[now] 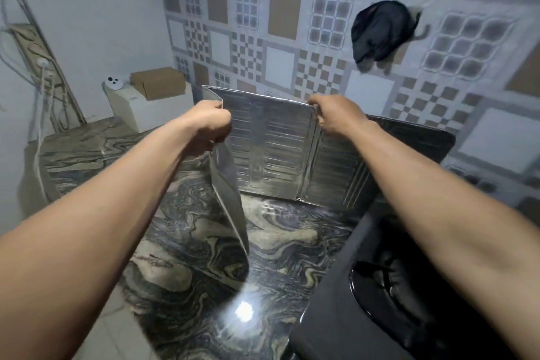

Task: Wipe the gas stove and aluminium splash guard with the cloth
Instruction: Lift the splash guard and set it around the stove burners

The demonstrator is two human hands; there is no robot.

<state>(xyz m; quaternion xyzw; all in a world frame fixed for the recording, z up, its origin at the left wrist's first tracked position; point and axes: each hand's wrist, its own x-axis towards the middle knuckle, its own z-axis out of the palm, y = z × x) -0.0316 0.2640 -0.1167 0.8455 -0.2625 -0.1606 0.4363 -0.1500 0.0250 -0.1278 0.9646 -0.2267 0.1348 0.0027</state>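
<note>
left hand (209,123) grips top left fold of splash guard (271,149) | right hand (336,117) pinches its top edge at right fold | guard upright on marbled counter (280,245) — against tiled wall | gas stove (388,295) lower right — dark

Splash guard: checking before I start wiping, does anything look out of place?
Yes: the splash guard sits askew, its middle panel backing bare counter, not the stove, its left panel swung inward.
</note>
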